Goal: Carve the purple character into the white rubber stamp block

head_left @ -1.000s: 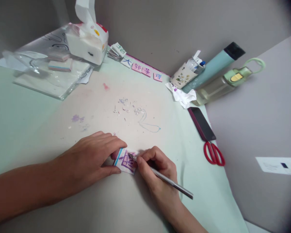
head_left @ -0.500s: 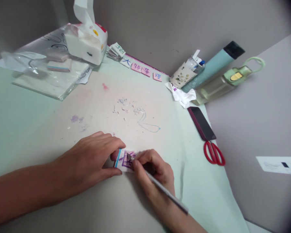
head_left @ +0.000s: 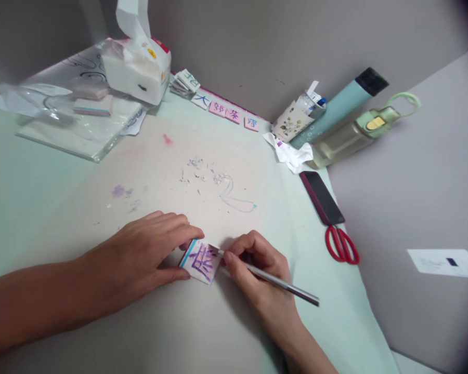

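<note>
Between the thumb and fingers of my left hand [head_left: 156, 249] is a small square eraser block [head_left: 201, 261], held against the table by its left side. Its pale top carries a purple character, and a blue stripe runs along the left edge. My right hand [head_left: 257, 270] is closed in a pen-like grip round a slim silver craft knife [head_left: 283, 284], whose dark end points down to the right. The blade tip lies over the block's upper right part; whether it cuts in, I cannot tell.
Coloured shavings [head_left: 197, 176] lie beyond my hands. At the back stand a tissue pack [head_left: 134, 72] and several lettered blocks [head_left: 218, 109]. To the right are a pen holder [head_left: 292, 122], green bottle [head_left: 341, 137], crumpled tissue [head_left: 290, 153], phone [head_left: 323, 197] and red-handled scissors [head_left: 341, 245].
The eraser block has turned clockwise a little, and more of its character shows. My right hand has shifted right, with the knife now lying flatter and its tip nearer the block's right edge.
</note>
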Available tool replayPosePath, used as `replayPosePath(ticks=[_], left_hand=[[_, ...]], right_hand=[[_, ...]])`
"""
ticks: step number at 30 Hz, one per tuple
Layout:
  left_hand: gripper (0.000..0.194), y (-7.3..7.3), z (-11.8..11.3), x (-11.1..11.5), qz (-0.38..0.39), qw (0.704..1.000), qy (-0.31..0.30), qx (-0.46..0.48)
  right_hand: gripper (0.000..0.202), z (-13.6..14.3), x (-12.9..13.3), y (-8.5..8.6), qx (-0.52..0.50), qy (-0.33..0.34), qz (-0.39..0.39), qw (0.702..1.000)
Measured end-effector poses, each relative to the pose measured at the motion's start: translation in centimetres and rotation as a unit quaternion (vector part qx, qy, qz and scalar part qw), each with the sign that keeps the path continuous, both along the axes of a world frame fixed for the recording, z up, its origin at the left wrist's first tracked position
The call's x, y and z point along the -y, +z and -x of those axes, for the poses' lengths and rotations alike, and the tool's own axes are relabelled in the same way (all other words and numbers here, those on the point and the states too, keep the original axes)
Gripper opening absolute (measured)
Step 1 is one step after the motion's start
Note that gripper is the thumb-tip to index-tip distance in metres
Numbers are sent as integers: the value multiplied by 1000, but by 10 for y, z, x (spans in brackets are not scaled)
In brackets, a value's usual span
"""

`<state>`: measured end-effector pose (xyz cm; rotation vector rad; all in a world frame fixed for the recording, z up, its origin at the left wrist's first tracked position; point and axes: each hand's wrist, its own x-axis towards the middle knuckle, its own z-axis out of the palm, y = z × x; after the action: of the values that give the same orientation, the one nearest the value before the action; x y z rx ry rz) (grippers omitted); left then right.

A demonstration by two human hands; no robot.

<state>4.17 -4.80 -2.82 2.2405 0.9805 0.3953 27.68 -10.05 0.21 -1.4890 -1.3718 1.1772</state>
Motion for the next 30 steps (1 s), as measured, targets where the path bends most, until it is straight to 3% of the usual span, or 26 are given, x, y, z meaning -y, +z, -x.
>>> replayPosePath(ticks=[11, 25, 30], left_hand=[[42, -1, 1, 0, 2, 1000, -1, 2], [37, -2, 2, -1, -6, 1000, -20, -2], [28, 3, 3, -5, 8, 999, -37, -2]], right_hand=[[9, -5, 4, 7, 70, 92, -102, 988], [10, -6, 2, 3, 99, 115, -125, 980], [15, -5, 4, 0, 133, 126, -173, 968]])
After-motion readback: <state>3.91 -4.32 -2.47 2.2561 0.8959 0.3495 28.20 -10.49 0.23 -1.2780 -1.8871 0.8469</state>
